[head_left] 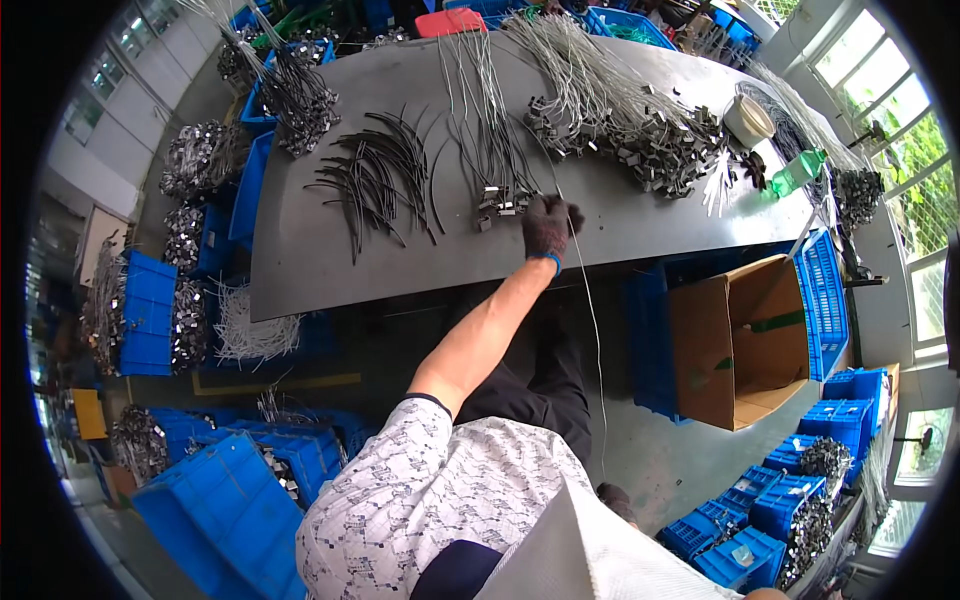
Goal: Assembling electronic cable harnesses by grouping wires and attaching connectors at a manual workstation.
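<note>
My left hand [548,228], in a dark knit glove, is closed on a thin pale wire [590,310] at the table's near edge. From the glove the wire runs up across the tabletop and also hangs down over the edge toward the floor. Just left of the glove lie wires with black sleeves [485,150] and small metal end pieces [503,203]. My right hand [617,499], gloved too, is low beside my body near the wire's lower part. White cloth hides most of it, so its fingers cannot be made out.
Cut black tubes [385,175] lie on the grey metal table [320,270]. At the right are a large pile of metal-ended wires [640,135], a white tub [750,120] and a green bottle [797,174]. A cardboard box [735,340] and blue crates [150,312] stand around.
</note>
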Available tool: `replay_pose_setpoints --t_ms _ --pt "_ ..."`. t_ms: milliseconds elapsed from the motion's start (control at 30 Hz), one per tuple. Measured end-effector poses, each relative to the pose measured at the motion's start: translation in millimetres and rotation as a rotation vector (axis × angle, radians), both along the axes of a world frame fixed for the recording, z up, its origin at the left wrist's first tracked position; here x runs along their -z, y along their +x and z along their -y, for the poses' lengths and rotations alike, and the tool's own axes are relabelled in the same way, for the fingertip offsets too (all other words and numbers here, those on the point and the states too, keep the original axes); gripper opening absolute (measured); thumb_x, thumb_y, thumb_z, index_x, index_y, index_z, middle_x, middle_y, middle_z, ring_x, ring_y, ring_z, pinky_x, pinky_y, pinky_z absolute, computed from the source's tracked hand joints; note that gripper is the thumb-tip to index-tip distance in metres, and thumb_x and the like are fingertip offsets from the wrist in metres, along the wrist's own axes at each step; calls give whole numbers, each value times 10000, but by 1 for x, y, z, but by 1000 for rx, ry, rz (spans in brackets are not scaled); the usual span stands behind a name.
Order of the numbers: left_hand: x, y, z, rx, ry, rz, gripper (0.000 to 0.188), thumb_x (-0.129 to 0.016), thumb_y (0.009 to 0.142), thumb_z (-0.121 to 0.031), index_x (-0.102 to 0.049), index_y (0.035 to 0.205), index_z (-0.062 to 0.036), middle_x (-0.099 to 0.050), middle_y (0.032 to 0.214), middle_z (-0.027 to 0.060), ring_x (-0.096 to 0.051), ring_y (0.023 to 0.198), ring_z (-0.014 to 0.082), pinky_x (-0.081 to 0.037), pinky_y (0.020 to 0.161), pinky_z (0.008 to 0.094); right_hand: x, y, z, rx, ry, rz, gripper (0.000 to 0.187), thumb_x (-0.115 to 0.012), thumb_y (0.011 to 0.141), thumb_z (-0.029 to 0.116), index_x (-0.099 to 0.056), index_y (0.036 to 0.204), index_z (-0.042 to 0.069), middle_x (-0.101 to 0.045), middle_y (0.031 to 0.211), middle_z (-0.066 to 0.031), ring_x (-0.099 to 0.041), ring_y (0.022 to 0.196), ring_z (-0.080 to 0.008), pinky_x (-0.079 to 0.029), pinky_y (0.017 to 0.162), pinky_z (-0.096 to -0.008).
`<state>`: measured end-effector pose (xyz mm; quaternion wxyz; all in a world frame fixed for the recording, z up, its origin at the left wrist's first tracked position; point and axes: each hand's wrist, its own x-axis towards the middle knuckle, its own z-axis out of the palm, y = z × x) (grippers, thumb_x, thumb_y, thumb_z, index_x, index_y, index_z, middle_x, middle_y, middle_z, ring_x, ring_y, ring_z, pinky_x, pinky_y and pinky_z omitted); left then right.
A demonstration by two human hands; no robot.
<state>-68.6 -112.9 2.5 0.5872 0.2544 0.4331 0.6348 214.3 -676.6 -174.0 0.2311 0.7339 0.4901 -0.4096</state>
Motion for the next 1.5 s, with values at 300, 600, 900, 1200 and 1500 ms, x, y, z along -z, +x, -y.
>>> replay_pose_setpoints --t_ms 300,600,900,1200,1500 --pt "-26 -2 8 -59 209 -144 97 -604 952 -75 -586 996 9 -689 810 111 -692 643 200 -604 599 331 -6 4 31 11 -36 -20 310 -577 856 176 -697 1134 109 -680 1167 -192 -642 1120 -375 -519 924 -459" --pt "-25 -18 8 -2 74 133 94 -599 954 -88 -590 982 1 -692 802 123 -695 641 215 -597 584 331 -7 1 31 -22 -75 103 292 -587 842 165 -712 1098 102 -683 1152 -202 -648 1096 -383 -530 897 -458" --pt "-21 -28 2 79 155 24 109 -591 977 -87 -592 1060 -17 -709 899 130 -716 727 219 -624 660 352 12 20 22 -72 -101 93 291 -584 840 166 -715 1093 104 -684 1140 -206 -646 1100 -386 -528 910 -457" --pt "-24 -40 -24 70 160 -37 126 -599 989 -131 -599 1058 -26 -710 845 109 -714 694 205 -623 652 345 9 22 36 -15 -131 124 300 -579 847 193 -715 1103 117 -681 1159 -200 -646 1112 -376 -524 919 -459" --pt "-36 -37 -16 -46 265 -124 88 -586 983 -86 -548 988 -7 -672 774 102 -672 635 181 -583 603 322 2 13 26 -34 -118 112 279 -582 839 169 -728 1068 104 -688 1134 -206 -653 1091 -385 -534 894 -463"
